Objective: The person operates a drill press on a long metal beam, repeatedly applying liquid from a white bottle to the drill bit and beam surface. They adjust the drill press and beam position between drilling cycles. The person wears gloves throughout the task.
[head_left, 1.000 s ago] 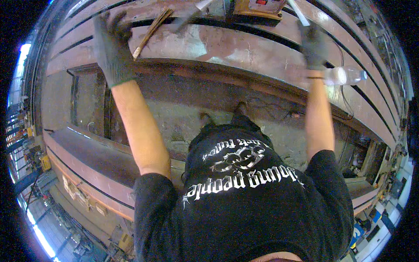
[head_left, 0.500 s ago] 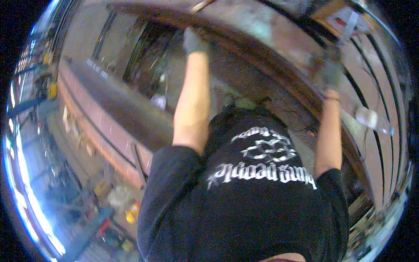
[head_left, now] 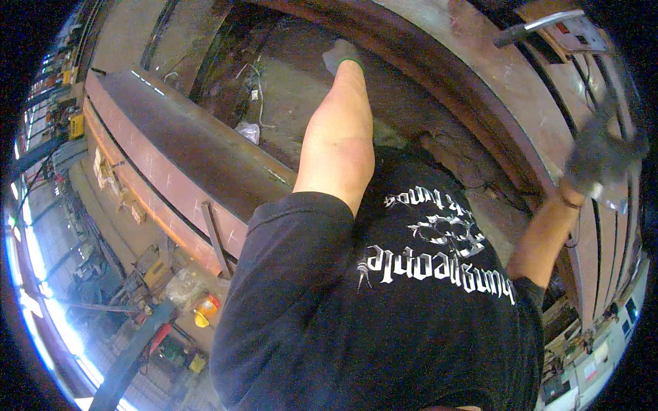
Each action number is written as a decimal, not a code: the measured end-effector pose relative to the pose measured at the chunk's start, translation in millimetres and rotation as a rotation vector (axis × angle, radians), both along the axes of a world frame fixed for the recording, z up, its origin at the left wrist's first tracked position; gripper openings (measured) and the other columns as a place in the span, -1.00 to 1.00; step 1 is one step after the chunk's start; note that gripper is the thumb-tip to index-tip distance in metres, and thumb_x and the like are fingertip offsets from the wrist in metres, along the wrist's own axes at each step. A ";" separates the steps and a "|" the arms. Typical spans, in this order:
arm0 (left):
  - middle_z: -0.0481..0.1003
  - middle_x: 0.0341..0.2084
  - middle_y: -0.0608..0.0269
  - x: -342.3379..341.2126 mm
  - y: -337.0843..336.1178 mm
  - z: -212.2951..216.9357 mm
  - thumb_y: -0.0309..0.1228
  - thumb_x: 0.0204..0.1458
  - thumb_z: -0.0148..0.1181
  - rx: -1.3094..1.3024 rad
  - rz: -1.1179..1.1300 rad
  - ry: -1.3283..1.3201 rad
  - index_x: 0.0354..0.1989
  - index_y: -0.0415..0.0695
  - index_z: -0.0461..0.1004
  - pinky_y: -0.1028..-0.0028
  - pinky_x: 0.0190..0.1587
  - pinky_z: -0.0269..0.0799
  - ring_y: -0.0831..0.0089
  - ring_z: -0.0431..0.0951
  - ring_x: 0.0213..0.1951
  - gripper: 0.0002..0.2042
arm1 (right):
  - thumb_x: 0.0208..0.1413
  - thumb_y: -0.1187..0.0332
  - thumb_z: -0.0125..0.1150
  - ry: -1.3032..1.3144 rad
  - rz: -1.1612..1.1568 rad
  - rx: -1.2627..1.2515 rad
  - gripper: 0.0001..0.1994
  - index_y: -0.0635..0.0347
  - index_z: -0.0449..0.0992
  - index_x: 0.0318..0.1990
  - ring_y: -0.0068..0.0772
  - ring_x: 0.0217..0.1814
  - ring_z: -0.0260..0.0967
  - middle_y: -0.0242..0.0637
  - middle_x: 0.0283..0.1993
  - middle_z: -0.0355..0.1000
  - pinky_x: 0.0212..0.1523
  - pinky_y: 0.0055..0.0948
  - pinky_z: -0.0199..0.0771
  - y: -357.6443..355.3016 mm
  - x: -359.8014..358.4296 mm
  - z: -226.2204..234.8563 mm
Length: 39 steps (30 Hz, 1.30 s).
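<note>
My left hand (head_left: 340,55) wears a grey glove with a green cuff. It reaches far ahead to the underside of a big rusty steel beam (head_left: 439,61), and the forearm hides most of its fingers. My right hand (head_left: 598,152), in a dark glove and blurred by motion, lies with fingers spread on the beam's ribbed top at the right. It holds nothing. A clear bottle-like thing (head_left: 615,200) lies just beside that wrist. My black printed T-shirt fills the lower middle.
A metal bar handle (head_left: 541,24) and an orange box (head_left: 579,31) sit on the beam at top right. A long brown steel girder (head_left: 171,157) runs along the left. Below it the shop floor holds a yellow-orange object (head_left: 205,309) and assorted gear.
The view has swung down and to the left. My left hand left the beam's top face and now reaches lower and farther in. My right hand has shifted toward the right edge.
</note>
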State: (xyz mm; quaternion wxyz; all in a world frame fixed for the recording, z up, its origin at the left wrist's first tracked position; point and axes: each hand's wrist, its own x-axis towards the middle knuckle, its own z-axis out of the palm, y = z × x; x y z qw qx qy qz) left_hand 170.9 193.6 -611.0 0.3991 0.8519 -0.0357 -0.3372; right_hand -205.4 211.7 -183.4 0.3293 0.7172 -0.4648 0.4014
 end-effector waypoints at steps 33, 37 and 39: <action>0.57 0.07 -0.02 -24.5 19.0 42.7 -0.31 0.17 0.08 -0.585 0.134 0.244 0.05 -0.30 0.57 0.16 0.03 0.60 0.09 0.64 0.03 -0.62 | 0.25 0.12 0.27 -0.312 0.784 0.740 -0.65 0.19 0.59 0.01 0.06 -0.03 0.54 -0.06 -0.05 0.58 -0.04 -0.13 0.57 -11.5 142.0 -96.2; 0.56 -0.02 0.05 -8.4 -27.5 195.6 -0.30 0.20 0.09 -0.848 0.148 0.062 0.09 -0.28 0.51 0.23 -0.04 0.55 0.19 0.59 -0.07 -0.62 | 0.33 0.33 0.20 -0.821 0.327 0.900 -0.73 0.28 0.54 0.07 -0.31 0.06 0.50 -0.18 -0.01 0.56 0.19 -0.34 0.47 32.5 -13.5 -126.4; 0.54 -0.11 0.13 -25.8 -27.9 323.5 -0.28 0.23 0.11 -0.986 0.133 -0.055 0.13 -0.26 0.44 0.31 -0.11 0.51 0.30 0.54 -0.16 -0.62 | 0.34 0.27 0.23 -0.994 -0.011 0.718 -0.71 0.26 0.50 0.08 -0.36 0.04 0.44 -0.25 0.00 0.51 0.13 -0.37 0.46 59.6 -92.2 -172.7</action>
